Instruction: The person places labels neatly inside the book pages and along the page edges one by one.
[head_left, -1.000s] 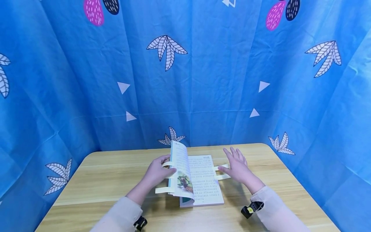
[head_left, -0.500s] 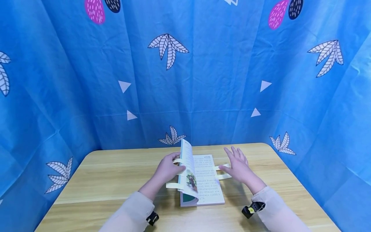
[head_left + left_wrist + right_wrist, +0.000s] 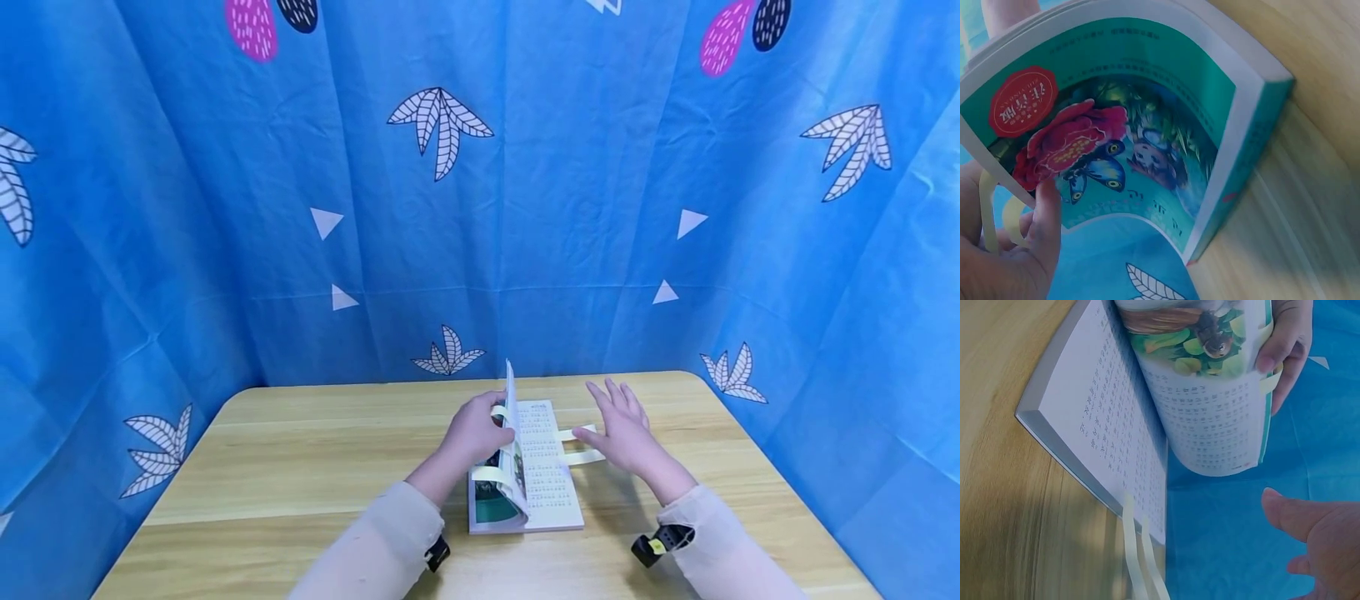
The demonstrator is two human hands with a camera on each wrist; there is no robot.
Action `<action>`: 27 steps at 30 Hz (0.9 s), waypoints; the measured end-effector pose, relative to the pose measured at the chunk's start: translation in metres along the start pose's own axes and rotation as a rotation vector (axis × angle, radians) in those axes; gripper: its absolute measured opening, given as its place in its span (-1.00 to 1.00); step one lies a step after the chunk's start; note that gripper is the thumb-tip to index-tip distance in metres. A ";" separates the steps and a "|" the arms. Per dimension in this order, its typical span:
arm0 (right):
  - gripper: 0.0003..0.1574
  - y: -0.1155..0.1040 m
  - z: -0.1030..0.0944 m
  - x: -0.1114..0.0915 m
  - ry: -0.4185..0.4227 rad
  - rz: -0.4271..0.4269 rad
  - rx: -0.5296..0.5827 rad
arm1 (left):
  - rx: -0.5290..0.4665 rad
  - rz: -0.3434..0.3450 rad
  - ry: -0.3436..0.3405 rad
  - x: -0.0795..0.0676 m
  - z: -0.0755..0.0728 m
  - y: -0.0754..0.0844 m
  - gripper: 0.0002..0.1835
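A thick book (image 3: pixel 551 479) with a green illustrated cover (image 3: pixel 1179 87) lies on the table, part-opened. My left hand (image 3: pixel 474 435) pinches the front cover and a bundle of pages at their outer edge and holds them nearly upright. Its thumb is on the inner page in the right wrist view. Pale paper strips (image 3: pixel 491 473) stick out from this lifted edge, near the left hand. Beside the book's right edge, my right hand (image 3: pixel 626 435) hovers with fingers spread, holding nothing. Two more paper strips (image 3: pixel 583 457) project from the book near its thumb.
The wooden table (image 3: pixel 322 467) extends around the book, its far edge against a blue patterned curtain (image 3: pixel 570 208). A small black device (image 3: pixel 656 546) is strapped to the right wrist, and another (image 3: pixel 437 552) to the left.
My left hand has moved right, swinging the cover and pages from leaning left to nearly upright. More of the green cover shows now. The right hand has barely moved.
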State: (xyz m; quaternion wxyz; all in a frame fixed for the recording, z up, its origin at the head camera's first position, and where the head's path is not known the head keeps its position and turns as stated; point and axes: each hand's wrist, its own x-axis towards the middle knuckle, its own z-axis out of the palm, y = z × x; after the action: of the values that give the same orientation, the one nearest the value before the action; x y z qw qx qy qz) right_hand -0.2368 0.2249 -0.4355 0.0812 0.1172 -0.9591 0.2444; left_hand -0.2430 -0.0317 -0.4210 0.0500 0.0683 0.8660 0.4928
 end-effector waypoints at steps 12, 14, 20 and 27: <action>0.04 0.003 -0.004 -0.003 -0.001 0.006 0.002 | 0.074 -0.018 0.009 0.008 0.030 0.019 -0.29; 0.03 0.003 -0.005 -0.003 0.000 0.004 0.000 | 0.109 -0.015 0.015 0.009 0.035 0.023 -0.29; 0.00 0.003 -0.006 -0.001 0.007 -0.004 -0.003 | 0.286 -0.019 0.046 0.012 0.056 0.033 -0.32; -0.01 0.006 -0.006 -0.001 0.002 -0.010 0.006 | 0.561 -0.018 0.069 0.022 0.085 0.041 -0.59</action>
State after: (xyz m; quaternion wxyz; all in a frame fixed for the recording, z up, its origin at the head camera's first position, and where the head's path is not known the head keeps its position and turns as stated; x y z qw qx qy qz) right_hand -0.2363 0.2330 -0.4330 0.0829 0.1219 -0.9578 0.2469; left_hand -0.2485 0.0649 -0.4292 0.0041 0.0552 0.9703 0.2354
